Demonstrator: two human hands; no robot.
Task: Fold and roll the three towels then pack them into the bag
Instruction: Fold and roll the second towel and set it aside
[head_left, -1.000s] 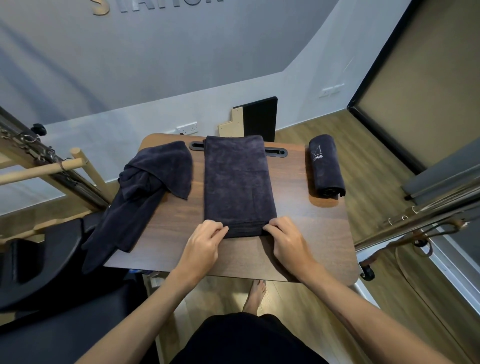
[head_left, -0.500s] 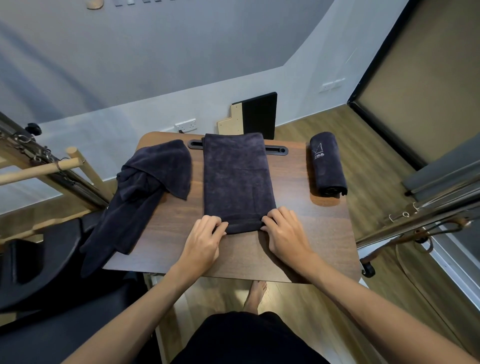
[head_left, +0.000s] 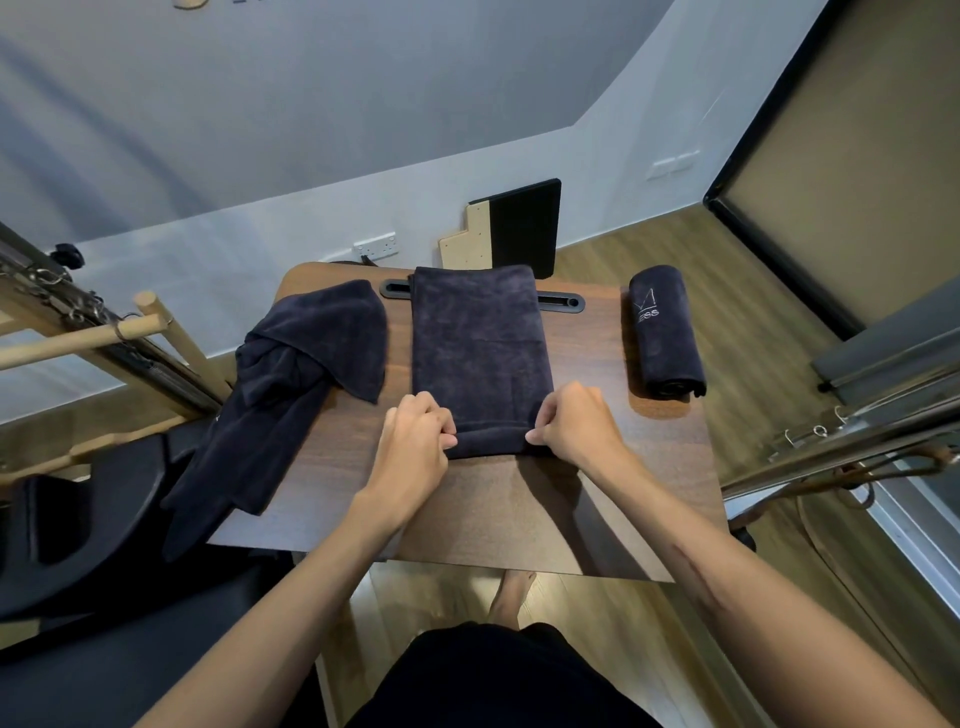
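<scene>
The folded towel (head_left: 480, 353) is lying flat as a long dark strip in the middle of the wooden surface (head_left: 519, 509), its far end covering the black slot (head_left: 563, 303) at the back edge. It looks soft, thick and light, a napped cloth that should grip itself but will sag and splay wherever it is not held, so the sensible places to hold are the two outer corners of the near end, where a small roll is forming. That is where both hands are working. The left hand (head_left: 415, 441) is sitting at the roll's left end, wrist low, fingers (head_left: 441, 420) curled round the cloth. The right hand (head_left: 574, 423) is mirroring it at the right end, its fingers tucked over the roll and pinching it. Both forearms are reaching forward, converging on the towel.

Right of the folded towel, well apart from it, a rolled towel (head_left: 665, 332) is resting on the surface. To its left a loose towel (head_left: 291, 379) is lying crumpled and hanging off the surface's edge. No bag is visible.
</scene>
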